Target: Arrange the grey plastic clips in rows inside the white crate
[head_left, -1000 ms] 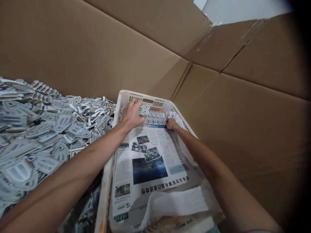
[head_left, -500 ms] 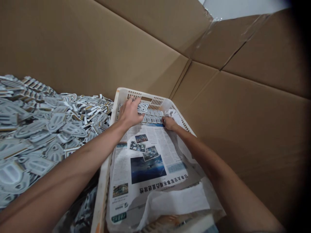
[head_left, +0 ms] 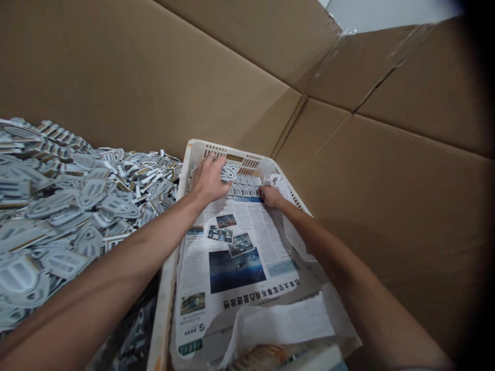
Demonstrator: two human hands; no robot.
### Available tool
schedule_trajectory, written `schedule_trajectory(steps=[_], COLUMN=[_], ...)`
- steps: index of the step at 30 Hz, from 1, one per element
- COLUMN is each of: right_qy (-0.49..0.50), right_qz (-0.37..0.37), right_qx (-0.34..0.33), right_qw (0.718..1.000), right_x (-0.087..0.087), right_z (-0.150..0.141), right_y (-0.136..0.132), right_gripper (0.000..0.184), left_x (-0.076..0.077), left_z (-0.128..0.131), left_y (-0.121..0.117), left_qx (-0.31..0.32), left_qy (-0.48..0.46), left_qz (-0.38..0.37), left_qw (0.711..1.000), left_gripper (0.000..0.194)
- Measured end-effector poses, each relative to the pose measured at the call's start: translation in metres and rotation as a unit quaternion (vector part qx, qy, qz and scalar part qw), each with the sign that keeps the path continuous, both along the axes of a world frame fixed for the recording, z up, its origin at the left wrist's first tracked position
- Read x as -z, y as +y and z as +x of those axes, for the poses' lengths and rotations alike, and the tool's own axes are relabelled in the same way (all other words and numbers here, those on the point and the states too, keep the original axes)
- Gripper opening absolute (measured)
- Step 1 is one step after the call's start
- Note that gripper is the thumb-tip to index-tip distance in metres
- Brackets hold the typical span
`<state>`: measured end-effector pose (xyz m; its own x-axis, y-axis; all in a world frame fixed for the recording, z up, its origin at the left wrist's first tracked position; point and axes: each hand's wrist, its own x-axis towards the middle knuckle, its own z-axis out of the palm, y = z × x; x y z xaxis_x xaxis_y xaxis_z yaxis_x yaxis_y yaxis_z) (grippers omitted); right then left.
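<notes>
**Fingers (head_left: 220, 161) closed around a pale cut-out part (head_left: 230, 173)**

The left hand (head_left: 210, 180) grasps it within the white crate's (head_left: 166, 288) far end. The right hand (head_left: 271, 196) is at the end of the laid-out rows (head_left: 245, 189); whether it grips one piece cannot be told. The part looks light, stiff, perhaps brittle at its thin loops; its outer rim seems the safest hold. Newspaper (head_left: 253, 221) lies nearer.
</notes>
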<state>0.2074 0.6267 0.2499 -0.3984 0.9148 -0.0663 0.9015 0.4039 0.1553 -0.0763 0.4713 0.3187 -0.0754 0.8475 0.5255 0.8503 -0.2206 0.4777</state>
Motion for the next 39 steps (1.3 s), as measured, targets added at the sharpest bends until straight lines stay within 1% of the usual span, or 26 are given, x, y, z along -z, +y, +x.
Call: schedule_trajectory(steps=[6, 10, 13, 16, 18, 19, 20, 21, 22, 23, 24, 25, 26, 27, 28, 31, 33, 35, 36, 37, 39], right_qy=[0.013, 0.034, 0.061, 0.098, 0.12, 0.138, 0.174, 0.232, 0.305, 0.381, 0.447, 0.49, 0.51, 0.517, 0.52, 0.535, 0.549, 0.554, 0.546, 0.524, 0.444], right_qz=[-0.014, -0.024, -0.043, -0.07, -0.087, -0.105, -0.142, -0.195, -0.26, -0.328, -0.385, -0.426, -0.45, -0.461, -0.464, -0.444, -0.433, -0.428, -0.429, -0.433, -0.447], right_qx=[-0.005, 0.0, 0.008, 0.01, 0.004, -0.005, -0.02, -0.043, -0.072, -0.104, -0.134, -0.158, -0.174, -0.181, -0.179, -0.138, -0.104, -0.087, -0.081, -0.075, -0.059], right_qw=[1.0, 0.999, 0.997, 0.993, 0.989, 0.985, 0.974, 0.952, 0.913, 0.858, 0.796, 0.744, 0.712, 0.698, 0.695, 0.705, 0.708, 0.709, 0.716, 0.73, 0.774], right_x=[-0.003, -0.008, -0.016, -0.03, -0.045, -0.053, -0.063, -0.073, -0.082, -0.091, -0.098, -0.104, -0.107, -0.109, -0.108, -0.098, -0.088, -0.077, -0.071, -0.066, -0.056], right_z=[0.0, -0.005, -0.011, -0.018, -0.024, -0.029, -0.035, -0.042, -0.05, -0.058, -0.067, -0.076, -0.084, -0.092, -0.098, -0.106, -0.104, -0.098, -0.094, -0.09, -0.082], right_y=[-0.002, -0.011, -0.02, -0.027, -0.029, -0.03, -0.031, -0.034, -0.038, -0.043, -0.05, -0.057, -0.064, -0.07, -0.076, -0.082, -0.08, -0.075, -0.073, -0.07, -0.067], right_gripper=[0.03, 0.025, 0.02, 0.021, 0.022, 0.022, 0.025, 0.029, 0.034, 0.039, 0.045, 0.051, 0.057, 0.063, 0.068, 0.071, 0.064, 0.05, 0.043, 0.038, 0.034], left_x=[-0.001, -0.001, -0.001, -0.001, 0.0, 0.001, 0.002, 0.004, 0.005, 0.007, 0.008, 0.009, 0.009, 0.009, 0.008, 0.004, 0.002, 0.002, 0.002, 0.003, 0.005], left_z=[-0.001, -0.001, -0.001, -0.002, -0.002, -0.002, -0.002, -0.002, -0.003, -0.003, -0.003, -0.003, -0.003, -0.003, -0.003, -0.001, 0.0, 0.001, 0.001, 0.001, -0.001], left_y=[-0.001, -0.002, -0.002, -0.001, 0.0, 0.001, 0.003, 0.004, 0.005, 0.006, 0.007, 0.008, 0.009, 0.009, 0.009, 0.007, 0.006, 0.007, 0.007, 0.008, 0.009], left_qx=[0.007, 0.009, 0.006, 0.01, 0.014, 0.016, 0.019, 0.023, 0.032, 0.048, 0.071, 0.099, 0.126, 0.148, 0.157, 0.141, 0.136, 0.144, 0.14, 0.134, 0.113], left_qy=[0.004, 0.007, 0.002, 0.001, -0.002, -0.006, -0.011, -0.018, -0.026, -0.035, -0.047, -0.061, -0.076, -0.09, -0.1, -0.095, -0.089, -0.105, -0.115, -0.117, -0.085], left_qz=[0.006, 0.003, 0.001, -0.005, -0.004, -0.002, 0.001, 0.003, 0.007, 0.015, 0.027, 0.04, 0.05, 0.056, 0.055, 0.02, -0.002, -0.003, 0.004, 0.013, 0.029], left_qw=[1.0, 1.0, 1.0, 1.0, 1.0, 1.0, 1.0, 1.0, 0.999, 0.998, 0.996, 0.992, 0.988, 0.983, 0.981, 0.985, 0.987, 0.984, 0.983, 0.984, 0.99], left_gripper=[0.036, 0.035, 0.037, 0.037, 0.038, 0.039, 0.04, 0.04, 0.041, 0.043, 0.046, 0.05, 0.055, 0.06, 0.064, 0.064, 0.062, 0.06, 0.055, 0.047, 0.028])
